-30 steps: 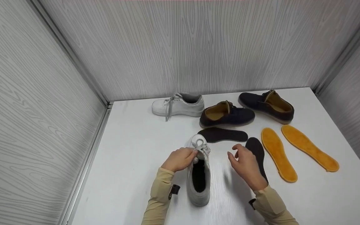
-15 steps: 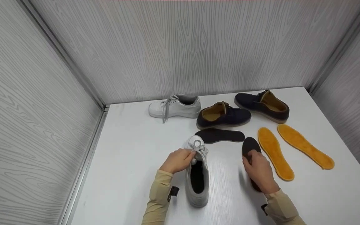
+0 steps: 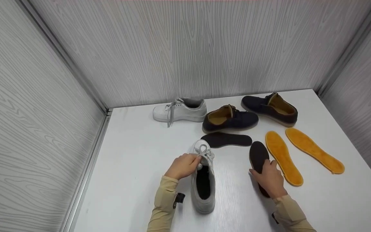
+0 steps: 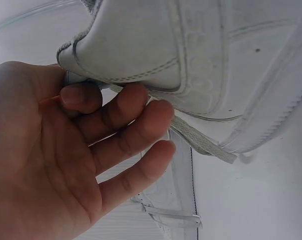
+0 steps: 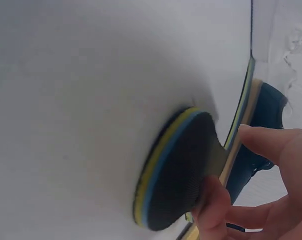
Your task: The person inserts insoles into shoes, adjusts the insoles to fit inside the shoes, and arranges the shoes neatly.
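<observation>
A white lace-up sneaker (image 3: 204, 199) points away from me in the middle of the table in the head view. My left hand (image 3: 183, 166) pinches it at the tongue, beside the tied laces; the left wrist view shows thumb and index finger meeting at the upper's edge. Right of the sneaker lies a dark insole (image 3: 258, 155), and my right hand (image 3: 270, 178) is over its middle. Its thumb lies by the insole's left edge and its fingers by the right edge. In the right wrist view the insole (image 5: 186, 170) shows yellow and blue layers, a fingertip touching its side.
Another dark insole (image 3: 227, 140) lies beyond the sneaker's toe. Two orange insoles (image 3: 283, 158) lie right of my right hand. Along the back stand another white sneaker (image 3: 182, 111) and two navy shoes (image 3: 243, 120). Grey wood-grain panels (image 3: 179, 48) enclose the table.
My right hand has moved right onto the nearer dark insole, then slid slightly towards me with thumb and fingers spreading. My left hand keeps its pinch on the sneaker.
</observation>
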### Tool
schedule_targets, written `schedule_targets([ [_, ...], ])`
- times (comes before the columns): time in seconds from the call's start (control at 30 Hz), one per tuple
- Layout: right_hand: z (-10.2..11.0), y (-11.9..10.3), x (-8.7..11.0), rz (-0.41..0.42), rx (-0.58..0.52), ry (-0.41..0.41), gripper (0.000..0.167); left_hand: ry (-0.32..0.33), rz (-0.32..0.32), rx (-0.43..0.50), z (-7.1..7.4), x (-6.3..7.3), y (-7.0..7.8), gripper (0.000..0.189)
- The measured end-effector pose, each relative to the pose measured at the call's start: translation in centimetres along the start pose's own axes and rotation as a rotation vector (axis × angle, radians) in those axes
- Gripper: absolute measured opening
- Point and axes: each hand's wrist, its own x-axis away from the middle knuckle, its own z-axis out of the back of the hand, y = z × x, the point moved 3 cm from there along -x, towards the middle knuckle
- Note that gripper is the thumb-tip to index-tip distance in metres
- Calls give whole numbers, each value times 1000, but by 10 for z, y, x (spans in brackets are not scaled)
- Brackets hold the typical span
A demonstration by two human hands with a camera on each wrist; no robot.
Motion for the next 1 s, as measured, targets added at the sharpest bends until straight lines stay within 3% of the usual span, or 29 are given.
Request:
schedule_targets([
  [0.5,-7,7,-4,-41,4,-20,76,37,-23,-44,1,2,3,41],
  [1.0,-9,10,-3,-115,15,-123,104,48,-29,-47,-1,3,3,41],
])
